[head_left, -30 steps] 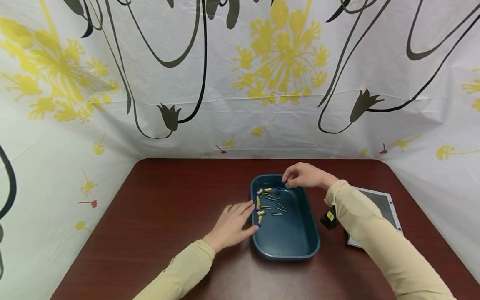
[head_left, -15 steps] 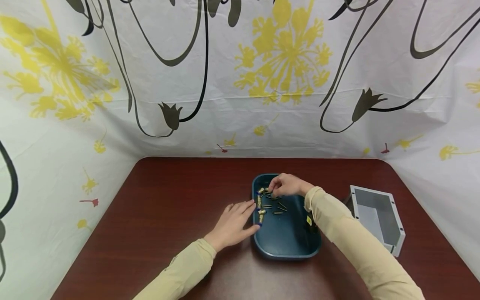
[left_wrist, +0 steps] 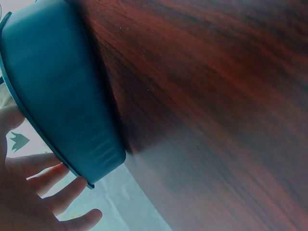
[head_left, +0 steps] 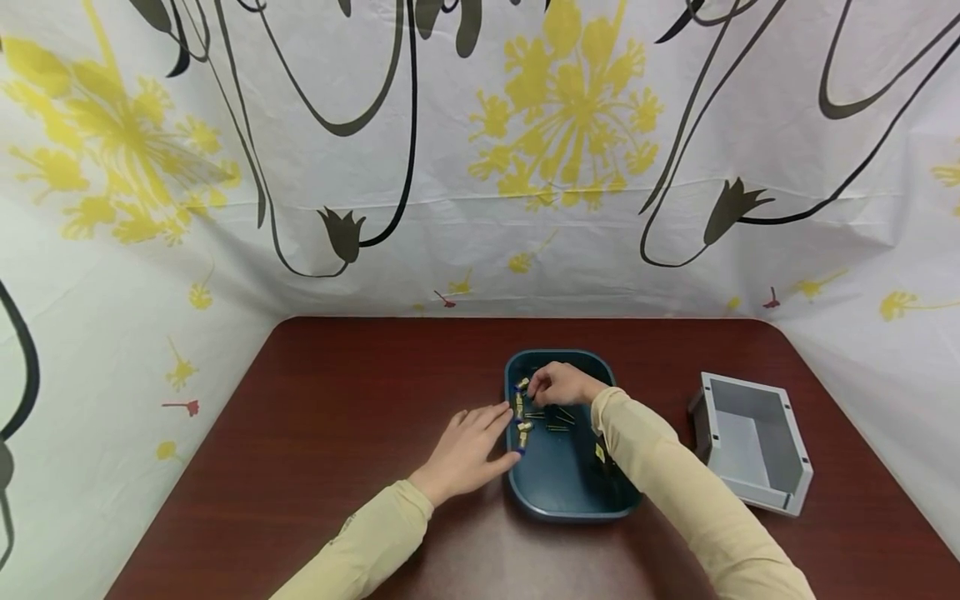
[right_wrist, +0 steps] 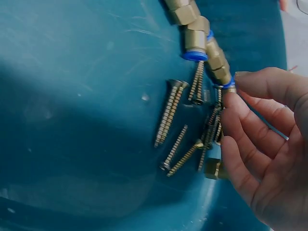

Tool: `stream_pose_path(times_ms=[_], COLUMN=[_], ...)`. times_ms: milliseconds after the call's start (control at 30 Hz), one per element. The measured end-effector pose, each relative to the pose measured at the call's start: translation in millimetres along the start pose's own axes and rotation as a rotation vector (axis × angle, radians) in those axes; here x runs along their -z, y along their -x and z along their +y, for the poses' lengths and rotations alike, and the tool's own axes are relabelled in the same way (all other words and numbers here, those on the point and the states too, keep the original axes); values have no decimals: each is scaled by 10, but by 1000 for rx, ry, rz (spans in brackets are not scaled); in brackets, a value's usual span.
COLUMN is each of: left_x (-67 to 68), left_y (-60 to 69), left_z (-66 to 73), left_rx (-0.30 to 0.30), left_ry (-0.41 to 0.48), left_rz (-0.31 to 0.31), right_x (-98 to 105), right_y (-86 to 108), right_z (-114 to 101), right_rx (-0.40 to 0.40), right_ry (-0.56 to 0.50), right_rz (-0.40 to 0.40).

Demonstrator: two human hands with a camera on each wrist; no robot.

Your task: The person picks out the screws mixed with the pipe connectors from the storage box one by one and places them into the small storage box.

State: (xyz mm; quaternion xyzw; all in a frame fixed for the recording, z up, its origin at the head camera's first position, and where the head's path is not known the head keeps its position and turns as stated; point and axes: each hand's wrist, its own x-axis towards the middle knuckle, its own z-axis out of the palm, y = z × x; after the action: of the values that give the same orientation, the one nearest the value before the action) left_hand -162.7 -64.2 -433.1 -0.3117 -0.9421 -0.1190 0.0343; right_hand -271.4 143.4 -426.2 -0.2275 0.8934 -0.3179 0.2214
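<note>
A blue plastic tray (head_left: pixel 573 492) holds several brass fittings (head_left: pixel 519 406) with blue rings, lined up along its left side, and several small screws (head_left: pixel 558 417). My left hand (head_left: pixel 468 446) lies spread with its fingertips at the tray's left rim; the left wrist view shows these fingers (left_wrist: pixel 72 192) against the outer rim. My right hand (head_left: pixel 562 385) reaches into the far left part of the tray. In the right wrist view its thumb and index finger (right_wrist: pixel 236 103) pinch a mostly hidden brass fitting (right_wrist: pixel 230 89). Screws (right_wrist: pixel 171 113) lie beside the fingers.
A grey open box (head_left: pixel 750 442) stands on the brown table (head_left: pixel 337 417) to the right of the tray. A flower-patterned white cloth (head_left: pixel 420 225) hangs behind the table. The right forearm crosses the tray's right wall.
My right hand has come from the tray's far right corner leftward and down to the fittings. The grey box, earlier partly behind the sleeve, now shows fully. The left hand stays put.
</note>
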Motion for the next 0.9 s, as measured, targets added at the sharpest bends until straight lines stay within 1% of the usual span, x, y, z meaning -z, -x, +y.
stream_pose_path(times_ms=[233,467,700,900], left_x=[-5,-5,-2,6], left_y=[0,-2,-7,-7], left_z=[-4,-6,-8,-1], left_rx=[-3,-4,-10,-4], left_ry=[2,5,-2,-2], left_rz=[7,10,19,12], right_x=[-82,-132,-179,-215], right_y=[-20,-24,-35,-48], right_z=[31,50,34,40], right_rx=[-26,-20,-36,-77], right_ry=[21,33,66,67], right_rz=[13,10,16,18])
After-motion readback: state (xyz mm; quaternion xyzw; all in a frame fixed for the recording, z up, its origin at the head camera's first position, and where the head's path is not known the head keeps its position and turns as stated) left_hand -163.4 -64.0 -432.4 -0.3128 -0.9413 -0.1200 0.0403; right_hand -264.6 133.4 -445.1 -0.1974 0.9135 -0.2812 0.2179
